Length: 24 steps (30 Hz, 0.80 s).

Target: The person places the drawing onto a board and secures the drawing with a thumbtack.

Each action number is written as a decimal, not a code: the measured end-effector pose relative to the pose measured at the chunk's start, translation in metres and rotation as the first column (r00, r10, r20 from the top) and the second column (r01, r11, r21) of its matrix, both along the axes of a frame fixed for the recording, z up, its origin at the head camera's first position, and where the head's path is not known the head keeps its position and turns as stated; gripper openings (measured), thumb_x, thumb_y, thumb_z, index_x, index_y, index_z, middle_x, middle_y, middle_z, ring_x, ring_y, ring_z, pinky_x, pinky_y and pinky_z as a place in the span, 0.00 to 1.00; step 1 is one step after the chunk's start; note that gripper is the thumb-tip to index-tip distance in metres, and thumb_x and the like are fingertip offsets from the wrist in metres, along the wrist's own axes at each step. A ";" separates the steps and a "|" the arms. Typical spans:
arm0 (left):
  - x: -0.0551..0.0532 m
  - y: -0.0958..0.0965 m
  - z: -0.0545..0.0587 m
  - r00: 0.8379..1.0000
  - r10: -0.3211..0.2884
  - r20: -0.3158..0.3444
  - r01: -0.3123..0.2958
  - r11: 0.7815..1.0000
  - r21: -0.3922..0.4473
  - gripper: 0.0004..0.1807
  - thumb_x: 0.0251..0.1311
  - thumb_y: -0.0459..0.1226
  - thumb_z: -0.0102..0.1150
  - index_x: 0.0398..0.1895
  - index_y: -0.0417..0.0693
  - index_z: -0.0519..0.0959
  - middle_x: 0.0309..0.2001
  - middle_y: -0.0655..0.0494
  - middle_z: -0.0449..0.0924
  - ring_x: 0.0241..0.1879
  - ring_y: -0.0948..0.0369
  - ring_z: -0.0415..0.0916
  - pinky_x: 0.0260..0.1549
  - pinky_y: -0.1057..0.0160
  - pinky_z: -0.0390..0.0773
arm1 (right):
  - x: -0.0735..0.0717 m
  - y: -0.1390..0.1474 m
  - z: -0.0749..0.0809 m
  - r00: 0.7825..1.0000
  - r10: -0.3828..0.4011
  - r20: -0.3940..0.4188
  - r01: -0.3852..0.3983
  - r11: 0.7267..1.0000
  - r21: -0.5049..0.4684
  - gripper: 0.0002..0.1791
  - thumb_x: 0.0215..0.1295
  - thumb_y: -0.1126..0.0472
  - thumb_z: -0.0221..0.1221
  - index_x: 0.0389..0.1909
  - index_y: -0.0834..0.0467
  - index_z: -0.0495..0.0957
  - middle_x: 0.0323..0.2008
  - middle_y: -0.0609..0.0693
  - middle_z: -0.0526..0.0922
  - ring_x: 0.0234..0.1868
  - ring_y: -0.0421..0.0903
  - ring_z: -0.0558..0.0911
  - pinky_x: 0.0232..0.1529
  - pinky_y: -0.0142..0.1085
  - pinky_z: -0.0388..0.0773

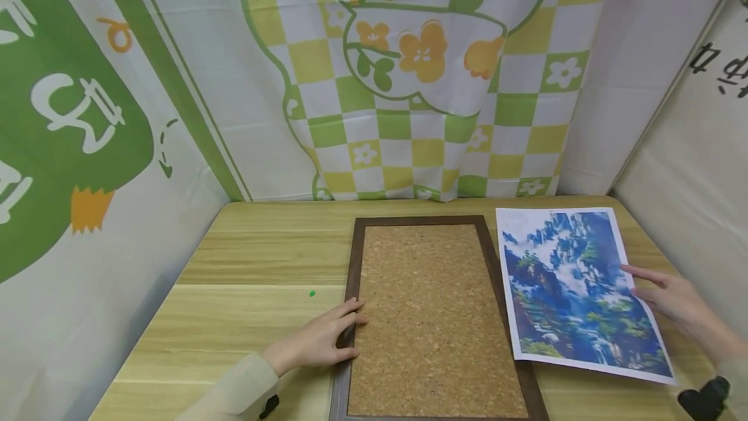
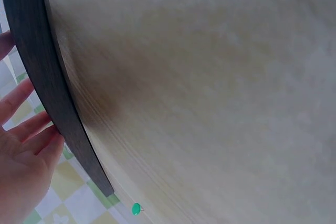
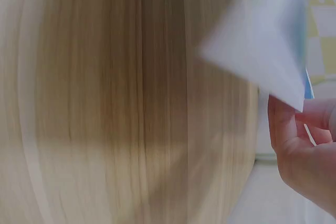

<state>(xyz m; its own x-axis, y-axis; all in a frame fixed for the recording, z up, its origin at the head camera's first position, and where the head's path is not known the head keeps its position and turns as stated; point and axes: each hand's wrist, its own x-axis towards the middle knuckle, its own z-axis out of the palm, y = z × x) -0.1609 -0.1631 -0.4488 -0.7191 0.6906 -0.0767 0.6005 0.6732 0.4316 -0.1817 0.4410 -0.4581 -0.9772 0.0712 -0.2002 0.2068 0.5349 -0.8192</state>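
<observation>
A cork board (image 1: 435, 323) with a dark brown wooden frame lies flat on the table. My left hand (image 1: 315, 342) rests on the left side of its frame, fingertips reaching over onto the cork's edge. To the right of the board is a printed landscape picture (image 1: 584, 284) of blue mountains and waterfalls, with a white border. At its right edge my right hand (image 1: 674, 301) pinches it between thumb and fingers. The paper's pale back (image 3: 257, 51) shows raised off the table in the right wrist view. Its left edge overlaps the board's frame in the head view.
A green push pin (image 1: 312, 293) lies on the wooden table (image 1: 257, 252), left of the board. Behind the table hangs a green and yellow checked curtain (image 1: 432, 148). Printed cloth (image 1: 64, 115) encloses the left side, and pale cloth (image 1: 695, 148) the right.
</observation>
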 end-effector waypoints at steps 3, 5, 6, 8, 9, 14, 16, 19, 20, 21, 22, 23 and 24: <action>0.000 0.000 0.000 1.000 0.003 -0.002 -0.003 1.000 0.000 0.26 0.54 0.45 0.57 0.56 0.48 0.68 0.66 0.47 0.52 0.65 0.50 0.47 0.57 0.50 0.58 | -0.007 0.000 -0.012 1.000 0.006 -0.006 -0.006 1.000 0.011 0.31 0.59 0.45 0.52 0.63 0.46 0.59 0.61 0.66 0.57 0.41 0.39 0.76 0.38 0.30 0.76; 0.000 0.000 0.000 1.000 0.006 0.002 -0.006 1.000 -0.001 0.26 0.54 0.45 0.57 0.56 0.48 0.68 0.66 0.47 0.52 0.65 0.50 0.47 0.57 0.50 0.58 | -0.009 -0.006 -0.014 1.000 0.001 0.010 -0.001 1.000 0.018 0.33 0.61 0.46 0.52 0.65 0.53 0.57 0.62 0.72 0.49 0.41 0.38 0.75 0.39 0.31 0.76; 0.000 0.000 0.000 1.000 0.008 0.001 -0.008 1.000 -0.003 0.26 0.54 0.45 0.57 0.56 0.48 0.68 0.66 0.46 0.52 0.65 0.50 0.47 0.57 0.49 0.58 | -0.010 -0.010 -0.014 1.000 -0.012 0.017 0.012 1.000 -0.004 0.32 0.61 0.48 0.52 0.64 0.54 0.57 0.61 0.71 0.53 0.43 0.38 0.76 0.39 0.31 0.76; 0.000 0.000 0.000 1.000 0.011 0.002 -0.011 1.000 -0.005 0.26 0.54 0.45 0.57 0.56 0.48 0.68 0.66 0.46 0.52 0.65 0.50 0.47 0.57 0.49 0.58 | -0.016 -0.008 -0.026 1.000 -0.020 0.008 0.020 0.998 -0.053 0.31 0.59 0.48 0.54 0.64 0.50 0.59 0.61 0.70 0.55 0.37 0.29 0.74 0.36 0.27 0.76; 0.000 0.001 0.000 1.000 0.012 -0.001 -0.012 1.000 -0.007 0.26 0.53 0.45 0.57 0.56 0.48 0.68 0.66 0.46 0.52 0.65 0.50 0.47 0.57 0.49 0.58 | -0.017 -0.011 -0.028 0.999 -0.036 0.007 0.036 0.998 -0.060 0.31 0.60 0.50 0.54 0.63 0.50 0.60 0.60 0.70 0.58 0.36 0.33 0.77 0.35 0.29 0.77; 0.001 0.001 0.000 1.000 0.011 -0.011 -0.011 1.000 -0.010 0.26 0.53 0.46 0.57 0.55 0.47 0.69 0.65 0.46 0.52 0.65 0.50 0.48 0.57 0.49 0.58 | -0.019 -0.031 -0.030 0.999 -0.035 -0.008 0.035 0.996 -0.080 0.29 0.62 0.52 0.53 0.63 0.53 0.60 0.59 0.71 0.58 0.36 0.37 0.79 0.35 0.31 0.77; 0.001 0.001 0.000 1.000 0.011 -0.012 -0.011 1.000 -0.011 0.26 0.53 0.46 0.57 0.55 0.47 0.69 0.65 0.46 0.52 0.65 0.50 0.48 0.57 0.50 0.58 | -0.018 -0.041 -0.028 1.000 -0.025 -0.013 0.024 0.996 -0.085 0.29 0.62 0.53 0.52 0.63 0.54 0.60 0.59 0.72 0.58 0.36 0.38 0.79 0.35 0.32 0.77; 0.001 0.001 -0.001 1.000 0.012 -0.013 -0.012 1.000 -0.014 0.26 0.53 0.46 0.57 0.55 0.47 0.69 0.65 0.46 0.52 0.65 0.50 0.48 0.57 0.50 0.59 | -0.014 -0.058 -0.019 1.000 -0.008 -0.006 0.008 0.996 -0.092 0.28 0.62 0.54 0.53 0.63 0.54 0.60 0.58 0.72 0.60 0.37 0.38 0.79 0.35 0.32 0.77; 0.001 0.001 -0.001 1.000 0.012 -0.013 -0.012 1.000 -0.013 0.26 0.53 0.46 0.57 0.55 0.47 0.69 0.65 0.46 0.52 0.65 0.50 0.48 0.57 0.50 0.59 | -0.013 -0.065 -0.015 1.000 0.002 -0.002 -0.002 0.995 -0.096 0.28 0.62 0.55 0.53 0.63 0.55 0.60 0.58 0.72 0.59 0.38 0.39 0.78 0.36 0.32 0.77; 0.001 0.001 -0.001 1.000 0.012 -0.013 -0.012 1.000 -0.013 0.26 0.53 0.46 0.57 0.55 0.47 0.69 0.65 0.46 0.52 0.65 0.50 0.48 0.57 0.49 0.59 | -0.011 -0.071 -0.012 1.000 0.005 0.002 -0.004 0.995 -0.098 0.28 0.62 0.57 0.53 0.63 0.55 0.60 0.58 0.72 0.60 0.38 0.39 0.78 0.36 0.32 0.77; 0.001 0.001 -0.001 1.000 0.012 -0.013 -0.012 1.000 -0.013 0.26 0.53 0.46 0.57 0.55 0.47 0.69 0.65 0.46 0.52 0.65 0.50 0.48 0.57 0.49 0.59 | -0.010 -0.078 -0.008 1.000 0.011 0.001 -0.011 0.995 -0.102 0.28 0.61 0.58 0.53 0.63 0.55 0.60 0.58 0.71 0.59 0.37 0.37 0.78 0.36 0.31 0.77; 0.001 0.001 -0.001 1.000 0.012 -0.015 -0.012 1.000 -0.013 0.25 0.53 0.46 0.57 0.55 0.47 0.69 0.65 0.46 0.52 0.65 0.50 0.48 0.57 0.49 0.59 | -0.009 -0.085 -0.005 1.000 0.009 0.004 -0.009 0.995 -0.101 0.28 0.61 0.59 0.53 0.63 0.55 0.61 0.57 0.70 0.61 0.37 0.37 0.77 0.34 0.31 0.77; 0.001 0.001 -0.002 1.000 0.012 -0.015 -0.012 1.000 -0.012 0.25 0.54 0.46 0.57 0.55 0.47 0.69 0.65 0.46 0.52 0.65 0.50 0.48 0.57 0.49 0.59 | -0.008 -0.092 -0.001 1.000 0.018 0.001 -0.018 0.995 -0.101 0.28 0.61 0.60 0.53 0.63 0.56 0.61 0.56 0.70 0.62 0.36 0.37 0.77 0.34 0.32 0.76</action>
